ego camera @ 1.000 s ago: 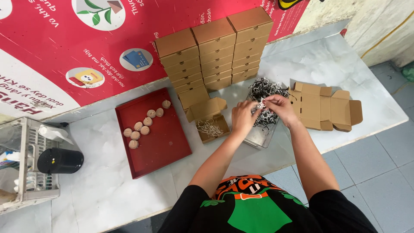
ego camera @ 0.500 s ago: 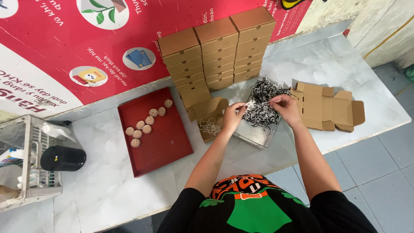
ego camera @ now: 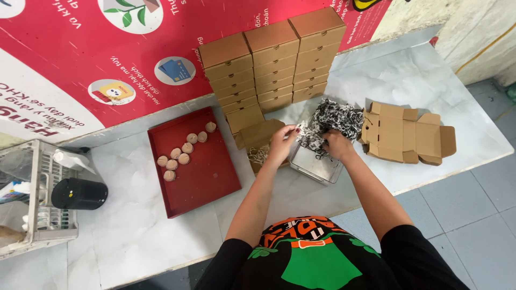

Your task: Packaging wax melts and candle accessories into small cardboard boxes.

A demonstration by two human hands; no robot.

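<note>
My left hand and my right hand both pinch a clump of black-and-white shredded paper. The shreds heap over a shallow metal tray on the marble table. Just left of my left hand sits an open brown cardboard box with a little shredded paper inside. My forearms reach in from the bottom of the head view.
Three stacks of closed brown boxes stand against the red poster wall. A flat unfolded box lies to the right. A red tray holds several small round tan pieces. A white wire basket with a black jar sits far left.
Both hands have shifted slightly left and down over the metal tray, pulling at the shredded paper. The camera has tilted a little; the other objects stay in place.
</note>
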